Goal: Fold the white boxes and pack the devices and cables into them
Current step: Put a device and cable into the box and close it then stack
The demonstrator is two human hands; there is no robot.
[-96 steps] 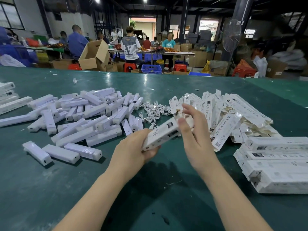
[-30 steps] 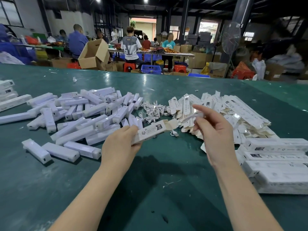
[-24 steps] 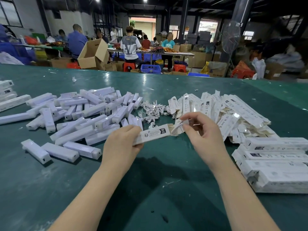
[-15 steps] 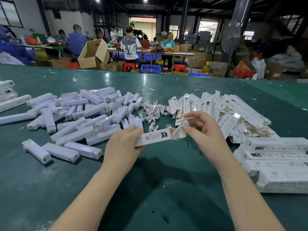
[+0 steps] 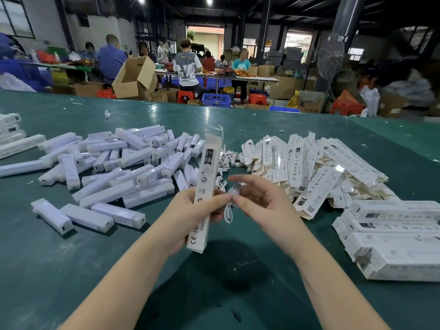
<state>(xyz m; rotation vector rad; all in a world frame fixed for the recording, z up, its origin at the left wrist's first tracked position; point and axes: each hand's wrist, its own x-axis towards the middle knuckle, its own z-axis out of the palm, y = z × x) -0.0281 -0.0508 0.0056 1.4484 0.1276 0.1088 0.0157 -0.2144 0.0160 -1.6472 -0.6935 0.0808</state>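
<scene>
Above the green bench [image 5: 71, 270], near its front edge, the person's left hand [image 5: 190, 210] grips a long white box [image 5: 204, 186] around its lower middle, fingers curled round it. That box stands nearly upright, leaning a little, with its top flap open and its printed face toward the camera. Just right of the box, the right hand [image 5: 259, 201] pinches a small white cable [image 5: 229, 208] between thumb and fingertips; a loop of the cable hangs below the pinch, and the hand's other fingers are spread loosely. The two hands almost touch beside the box.

Left of the held box lies a loose heap of white devices [image 5: 123, 167] in clear wrap, scattered at all angles across the bench, with three more [image 5: 88, 216] lying side by side nearer the front edge. Behind the box, close to its top, sits a small tangle of white cables [image 5: 228, 160]. Right of the box spreads a pile of flat, unfolded boxes [image 5: 316, 170], printed sides up. Further right and nearer the front edge, a stack of packed boxes [image 5: 392, 239] lies in rows. Far left of the held box, at the bench's edge, a few more white boxes [image 5: 12, 136] rest together.

Beyond the bench, other people sit at tables among brown cartons [image 5: 134, 77].
</scene>
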